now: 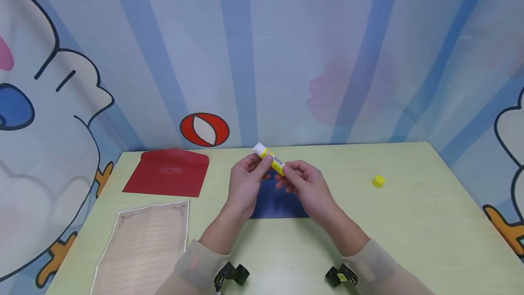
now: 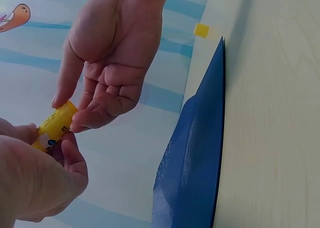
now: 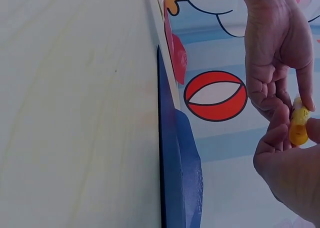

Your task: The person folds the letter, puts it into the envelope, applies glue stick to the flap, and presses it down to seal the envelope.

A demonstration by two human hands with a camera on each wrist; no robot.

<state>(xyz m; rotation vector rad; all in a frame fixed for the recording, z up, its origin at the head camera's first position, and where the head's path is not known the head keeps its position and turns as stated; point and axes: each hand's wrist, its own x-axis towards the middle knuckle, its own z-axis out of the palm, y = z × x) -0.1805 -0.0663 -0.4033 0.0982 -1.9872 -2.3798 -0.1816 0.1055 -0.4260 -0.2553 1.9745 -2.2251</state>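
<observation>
A glue stick (image 1: 273, 160), yellow with a white upper end, is held tilted above the table between both hands. My left hand (image 1: 247, 181) pinches its barrel near the white end, thumb on top. At the lower yellow end, my right hand (image 1: 311, 190) pinches with thumb and fingers, as the left wrist view also shows. Beneath the hands lies a dark blue envelope (image 1: 280, 204), partly hidden by them; its flap (image 3: 192, 163) stands raised in the right wrist view. The yellow cap (image 1: 378, 181) of the glue stick sits apart on the table to the right.
At the back left lies a red envelope (image 1: 165, 176) with its flap up. In front of it is a lined sheet of letter paper (image 1: 147, 245) with a decorated border, partly under the left sleeve. A cartoon-printed backdrop (image 1: 282, 58) rises behind the pale table (image 1: 421, 236).
</observation>
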